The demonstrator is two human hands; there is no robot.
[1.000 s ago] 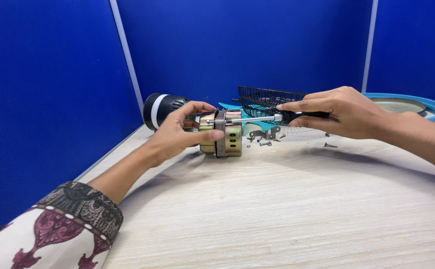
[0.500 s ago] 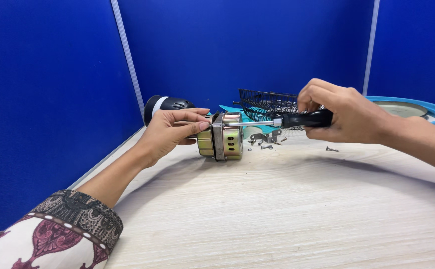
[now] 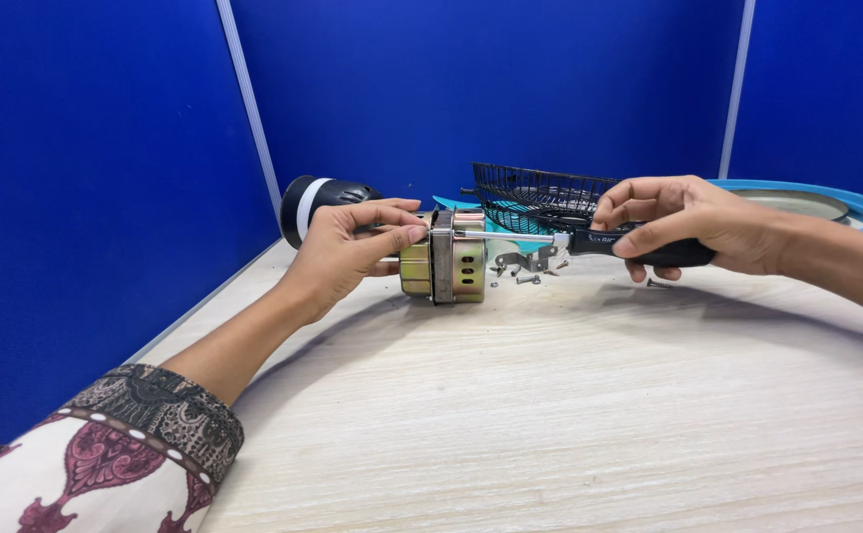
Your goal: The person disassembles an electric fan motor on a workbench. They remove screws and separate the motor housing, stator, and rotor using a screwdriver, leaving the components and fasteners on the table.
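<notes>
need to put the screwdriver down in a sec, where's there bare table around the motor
The near half of the table, in front of the motor and between the two forearms, is bare. It is crowded behind: loose screws and a bracket under the screwdriver, then the wire fan guard, black housing and blue ring.

Left hand point(image 3: 348, 242) steadies motor point(image 3: 443, 263) — right hand point(image 3: 683, 225) holds screwdriver point(image 3: 589, 242).

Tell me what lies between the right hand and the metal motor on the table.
In the head view, the screwdriver's silver shaft bridges the gap from the right hand to the motor. Below it, small screws and a metal bracket lie on the table.
</notes>
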